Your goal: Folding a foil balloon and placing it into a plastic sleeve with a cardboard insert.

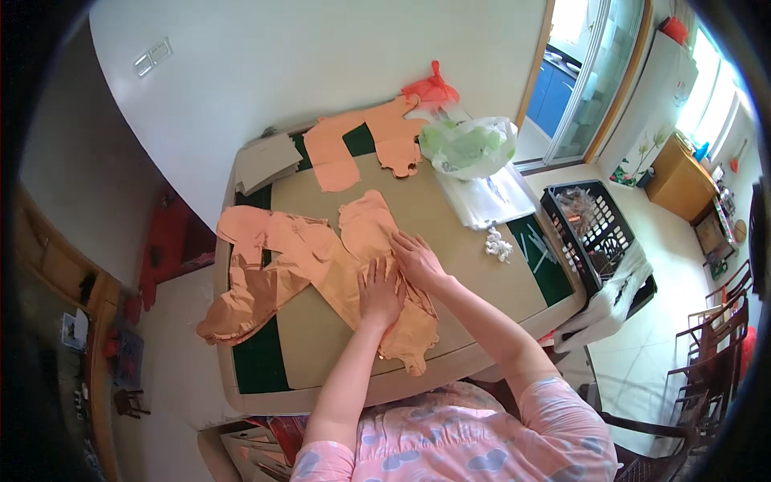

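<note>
Both my hands press flat on a copper-coloured foil balloon (414, 325) that lies deflated near the table's front edge. My left hand (381, 293) rests on its middle with the fingers spread. Just to the right and a little farther off, my right hand (418, 259) lies on its edge, fingers stretched out. More flat copper foil balloons (261, 281) overlap to the left, some creased and shiny. At the back of the table, another group of matte copper foil pieces (333, 153) is laid out.
Grey cardboard sheets (265, 163) are stacked at the back left. Clear plastic bags (494, 201), a whitish-green plastic bag (470, 149) and a red bag (434, 87) lie at the back right. Small white curled pieces (498, 245) sit near thin white sticks (542, 247). A black crate (598, 221) stands beside the table.
</note>
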The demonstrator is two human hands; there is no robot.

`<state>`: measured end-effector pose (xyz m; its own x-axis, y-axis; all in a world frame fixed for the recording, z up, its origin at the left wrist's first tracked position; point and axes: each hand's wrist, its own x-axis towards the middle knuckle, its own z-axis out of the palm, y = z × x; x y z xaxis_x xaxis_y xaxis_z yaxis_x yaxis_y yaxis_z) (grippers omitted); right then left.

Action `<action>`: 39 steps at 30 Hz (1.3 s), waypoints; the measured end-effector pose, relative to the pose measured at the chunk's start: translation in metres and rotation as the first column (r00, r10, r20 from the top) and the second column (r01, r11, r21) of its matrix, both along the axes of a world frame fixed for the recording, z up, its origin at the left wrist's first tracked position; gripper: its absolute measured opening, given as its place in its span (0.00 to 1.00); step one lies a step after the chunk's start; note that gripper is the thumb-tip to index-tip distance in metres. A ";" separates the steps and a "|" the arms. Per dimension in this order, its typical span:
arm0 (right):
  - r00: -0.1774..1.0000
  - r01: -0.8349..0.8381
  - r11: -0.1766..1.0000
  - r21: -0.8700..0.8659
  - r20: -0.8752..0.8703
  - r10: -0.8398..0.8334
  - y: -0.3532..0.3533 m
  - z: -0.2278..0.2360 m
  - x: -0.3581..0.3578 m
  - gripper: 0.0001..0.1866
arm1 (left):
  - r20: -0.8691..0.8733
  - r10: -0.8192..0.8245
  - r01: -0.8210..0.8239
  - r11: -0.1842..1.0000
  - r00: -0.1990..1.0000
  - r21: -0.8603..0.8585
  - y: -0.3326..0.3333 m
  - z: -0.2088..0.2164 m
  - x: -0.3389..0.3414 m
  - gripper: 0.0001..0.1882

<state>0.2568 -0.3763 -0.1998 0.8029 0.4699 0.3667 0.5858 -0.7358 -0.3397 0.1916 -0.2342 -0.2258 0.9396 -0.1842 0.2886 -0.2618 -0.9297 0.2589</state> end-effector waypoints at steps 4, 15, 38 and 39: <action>0.997 0.056 0.997 -0.050 -0.049 -0.058 0.008 -0.015 0.011 0.24 | 0.001 -0.001 0.001 1.000 1.000 -0.031 0.001 0.001 -0.002 0.28; 0.996 0.094 0.992 -0.086 0.008 -0.094 0.005 -0.021 0.015 0.23 | -0.272 0.400 -0.353 0.142 0.875 -0.925 0.074 0.039 -0.015 0.18; 0.997 0.073 0.997 -0.031 -0.010 -0.073 0.009 -0.018 0.011 0.24 | 0.112 0.174 -0.071 0.790 0.978 -0.608 0.044 0.018 0.047 0.17; 0.998 0.065 0.998 -0.007 -0.017 -0.065 0.012 -0.017 0.009 0.24 | 0.111 0.179 -0.076 0.791 0.978 -0.607 0.055 0.010 0.047 0.17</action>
<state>0.2656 -0.3640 -0.2163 0.8379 0.4187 0.3501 0.5308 -0.7745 -0.3442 0.2385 -0.1793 -0.2162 0.8758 0.1910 0.4433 -0.2365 -0.6308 0.7390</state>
